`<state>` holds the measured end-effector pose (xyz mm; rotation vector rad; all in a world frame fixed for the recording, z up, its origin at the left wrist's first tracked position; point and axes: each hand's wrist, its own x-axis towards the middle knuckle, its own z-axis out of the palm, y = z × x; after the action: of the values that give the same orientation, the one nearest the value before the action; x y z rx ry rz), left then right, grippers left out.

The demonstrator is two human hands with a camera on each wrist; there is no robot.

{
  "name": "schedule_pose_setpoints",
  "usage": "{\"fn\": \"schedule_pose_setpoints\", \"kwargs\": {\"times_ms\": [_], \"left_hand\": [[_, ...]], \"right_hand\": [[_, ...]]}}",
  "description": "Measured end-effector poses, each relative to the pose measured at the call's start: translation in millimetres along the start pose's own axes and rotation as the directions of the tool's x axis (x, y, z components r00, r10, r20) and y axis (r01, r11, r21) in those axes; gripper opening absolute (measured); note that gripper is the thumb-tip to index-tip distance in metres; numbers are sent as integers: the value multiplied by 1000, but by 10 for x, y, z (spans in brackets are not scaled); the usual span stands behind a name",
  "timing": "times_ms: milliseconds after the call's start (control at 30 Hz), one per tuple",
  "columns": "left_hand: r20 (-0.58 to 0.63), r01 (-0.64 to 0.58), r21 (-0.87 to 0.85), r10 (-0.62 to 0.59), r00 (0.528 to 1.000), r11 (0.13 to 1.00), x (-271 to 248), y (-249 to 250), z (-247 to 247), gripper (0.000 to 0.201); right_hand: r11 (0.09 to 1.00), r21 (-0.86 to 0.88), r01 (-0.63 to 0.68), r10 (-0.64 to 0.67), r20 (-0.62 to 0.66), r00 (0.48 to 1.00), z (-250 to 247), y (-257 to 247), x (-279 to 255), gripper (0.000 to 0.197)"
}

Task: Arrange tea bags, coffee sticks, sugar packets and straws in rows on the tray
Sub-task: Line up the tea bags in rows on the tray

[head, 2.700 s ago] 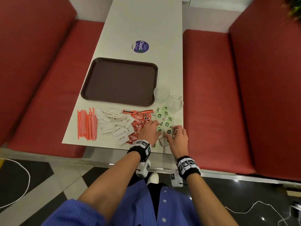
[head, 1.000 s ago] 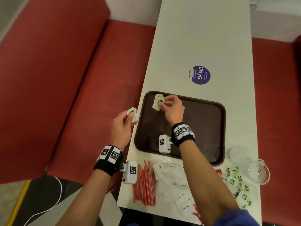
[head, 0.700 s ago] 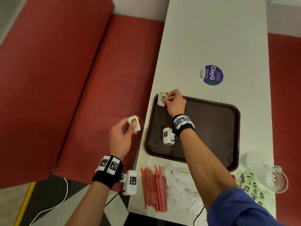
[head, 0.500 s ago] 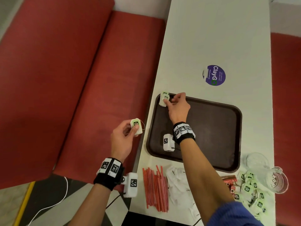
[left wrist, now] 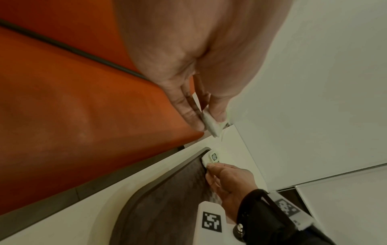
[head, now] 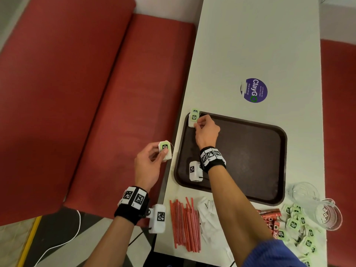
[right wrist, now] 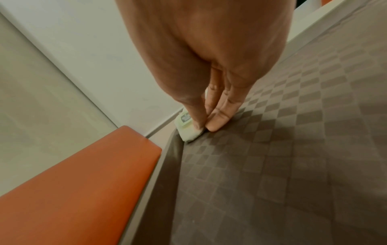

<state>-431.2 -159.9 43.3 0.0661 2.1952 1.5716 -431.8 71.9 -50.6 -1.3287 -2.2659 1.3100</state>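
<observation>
Right hand pinches a tea bag at the tray's far-left corner. Left hand pinches a second tea bag just left of the tray, nearer that corner row.

head view looks steeply down; wrist views close along fingers; all share tray corner.

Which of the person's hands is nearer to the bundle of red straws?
The left hand. It holds a tea bag off the table's edge, above the red straws. The right hand is farther away, at the tray's far corner.
</observation>
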Motion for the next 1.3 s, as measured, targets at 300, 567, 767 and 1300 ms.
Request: {"fn": "schedule_pose_setpoints", "kwargs": {"times_ms": [300,567,767,1300], "left_hand": [[47,-13,-14,14,999,1000,274,170,188,12],[55,-123,83,119,991,989,540,194,467,13],[26,-119,343,117,993,932,624,24,578,15],[147,28,498,-116,982,866,593,-387,637,31]], "right_hand": [[967,256,1,-49,183,982,-439,-326,-487,15],[908,415,-62,-74,306,949,-597,-367,-833,12],[961,236,-141,108,148,983,-475,-115,-416,5],[997,44,-66,67,-29,997,7,91,-50,28]]}}
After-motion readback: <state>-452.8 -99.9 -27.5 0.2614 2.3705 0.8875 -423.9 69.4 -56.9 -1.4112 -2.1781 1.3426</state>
